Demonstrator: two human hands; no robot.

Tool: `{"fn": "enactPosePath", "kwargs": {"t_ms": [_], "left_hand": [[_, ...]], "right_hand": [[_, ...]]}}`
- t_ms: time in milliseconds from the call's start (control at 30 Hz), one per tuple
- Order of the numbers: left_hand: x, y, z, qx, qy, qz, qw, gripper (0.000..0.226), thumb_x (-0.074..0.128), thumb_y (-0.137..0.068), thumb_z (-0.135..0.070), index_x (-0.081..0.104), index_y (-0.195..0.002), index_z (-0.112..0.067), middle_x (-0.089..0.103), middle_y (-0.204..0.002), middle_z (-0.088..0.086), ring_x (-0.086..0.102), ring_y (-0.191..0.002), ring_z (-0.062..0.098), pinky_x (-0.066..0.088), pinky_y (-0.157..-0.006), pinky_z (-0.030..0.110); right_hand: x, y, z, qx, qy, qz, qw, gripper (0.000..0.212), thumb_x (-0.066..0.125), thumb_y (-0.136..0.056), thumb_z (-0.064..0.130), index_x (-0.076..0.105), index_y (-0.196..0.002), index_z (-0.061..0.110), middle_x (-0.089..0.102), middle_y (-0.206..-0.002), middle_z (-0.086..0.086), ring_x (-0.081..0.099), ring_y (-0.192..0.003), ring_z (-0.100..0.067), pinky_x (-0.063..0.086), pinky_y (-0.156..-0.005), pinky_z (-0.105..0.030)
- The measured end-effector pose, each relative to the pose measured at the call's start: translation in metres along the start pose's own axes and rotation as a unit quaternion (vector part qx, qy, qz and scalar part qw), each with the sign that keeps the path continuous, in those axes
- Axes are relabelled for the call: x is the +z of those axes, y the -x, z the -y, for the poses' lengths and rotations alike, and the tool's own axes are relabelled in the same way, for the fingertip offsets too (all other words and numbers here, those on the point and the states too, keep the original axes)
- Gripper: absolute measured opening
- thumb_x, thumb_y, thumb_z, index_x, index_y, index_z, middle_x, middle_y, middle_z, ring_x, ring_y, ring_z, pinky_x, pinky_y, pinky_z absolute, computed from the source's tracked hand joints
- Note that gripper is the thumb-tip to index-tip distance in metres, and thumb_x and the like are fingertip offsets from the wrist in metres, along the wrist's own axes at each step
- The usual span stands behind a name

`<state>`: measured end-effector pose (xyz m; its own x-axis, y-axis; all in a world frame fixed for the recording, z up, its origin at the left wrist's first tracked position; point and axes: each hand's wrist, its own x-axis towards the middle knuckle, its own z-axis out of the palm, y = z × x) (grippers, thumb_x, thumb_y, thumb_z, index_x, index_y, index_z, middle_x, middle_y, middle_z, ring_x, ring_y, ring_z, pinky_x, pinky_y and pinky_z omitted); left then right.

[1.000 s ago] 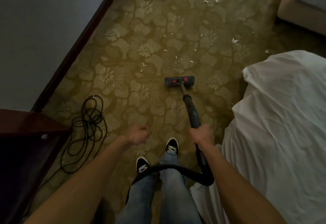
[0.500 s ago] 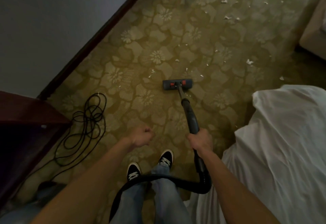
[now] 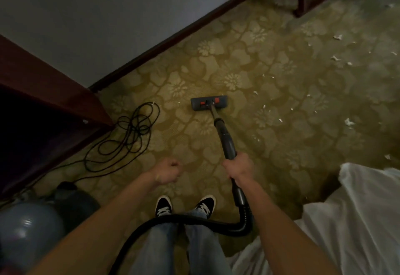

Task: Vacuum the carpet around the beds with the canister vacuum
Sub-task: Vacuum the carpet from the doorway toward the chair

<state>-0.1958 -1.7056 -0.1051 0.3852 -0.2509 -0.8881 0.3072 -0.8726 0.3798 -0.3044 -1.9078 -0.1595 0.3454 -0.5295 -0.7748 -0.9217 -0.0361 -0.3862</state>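
On the patterned carpet (image 3: 281, 123) between the wall at the left and the white-sheeted bed (image 3: 350, 220) at the right, the floor head (image 3: 208, 103) of the vacuum lay flat, well ahead of the person's feet. The wand (image 3: 225, 138) ran from the floor head back and slightly rightward to the right hand (image 3: 238, 166), which was wrapped firmly around its upper end; the long axis therefore pointed away from the body, toward the far side and a little left. The left hand (image 3: 167, 172) was curled into a loose fist, holding nothing, and hovered apart from the wand. The hose (image 3: 194, 224) looped from below the right hand across the legs to the canister (image 3: 28, 231) at the near left. White scraps (image 3: 348, 122) lay scattered to the right and far right of the floor head, well apart from it, so the uncleaned area probably sat rightward of the wand axis. The right hand was the only hand positioned to steer. A tangled black cord (image 3: 129, 136) lay left of the floor head, near enough that a leftward stroke could snag it.
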Motion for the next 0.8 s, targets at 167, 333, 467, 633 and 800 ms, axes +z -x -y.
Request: {"fn": "enactPosePath", "kwargs": {"t_ms": [167,333,467,633,800], "left_hand": [[-0.028,0.010,0.031,-0.014,0.037,-0.030,0.999,0.013,0.052,-0.104,-0.021,0.058,-0.098,-0.011,0.059,-0.091,0.002,0.058,-0.080,0.012,0.040,-0.051,0.014],[-0.066,0.007,0.046,0.002,0.075,-0.045,0.996,0.014,0.055,-0.101,-0.018,0.061,-0.090,-0.011,0.061,-0.087,0.005,0.061,-0.082,0.019,0.055,-0.073,0.033],[-0.087,0.002,0.054,0.013,0.083,-0.038,0.996,0.014,0.055,-0.100,-0.021,0.064,-0.092,-0.015,0.063,-0.089,0.003,0.063,-0.083,0.018,0.050,-0.065,0.028],[-0.109,-0.005,0.066,0.005,0.064,-0.030,0.997,0.017,0.052,-0.102,-0.024,0.065,-0.099,-0.014,0.064,-0.095,0.004,0.063,-0.083,0.016,0.038,-0.051,0.020],[-0.126,-0.024,0.061,-0.006,0.042,-0.014,0.999,0.026,0.050,-0.103,-0.025,0.066,-0.115,-0.008,0.069,-0.113,0.009,0.066,-0.088,0.018,0.043,-0.061,0.025]], "right_hand": [[0.020,0.017,0.041,-0.020,0.017,0.037,0.999,0.025,0.073,-0.084,0.019,0.065,-0.106,0.008,0.070,-0.087,-0.013,0.068,-0.067,-0.024,0.056,-0.053,-0.032],[0.053,0.024,0.070,-0.039,0.054,0.056,0.996,0.027,0.071,-0.086,0.017,0.066,-0.110,0.006,0.073,-0.085,-0.016,0.068,-0.062,-0.022,0.055,-0.053,-0.029],[0.077,0.025,0.086,-0.045,0.068,0.054,0.995,0.032,0.071,-0.085,0.018,0.066,-0.113,0.004,0.070,-0.077,-0.011,0.069,-0.062,-0.022,0.058,-0.057,-0.032],[0.095,0.028,0.108,-0.033,0.062,0.033,0.997,0.030,0.068,-0.089,0.019,0.064,-0.115,0.004,0.072,-0.080,-0.014,0.069,-0.064,-0.023,0.059,-0.061,-0.034],[0.090,0.021,0.117,-0.014,0.040,0.002,0.999,0.028,0.069,-0.088,0.018,0.066,-0.111,0.005,0.074,-0.087,-0.017,0.073,-0.072,-0.027,0.060,-0.060,-0.034]]}}
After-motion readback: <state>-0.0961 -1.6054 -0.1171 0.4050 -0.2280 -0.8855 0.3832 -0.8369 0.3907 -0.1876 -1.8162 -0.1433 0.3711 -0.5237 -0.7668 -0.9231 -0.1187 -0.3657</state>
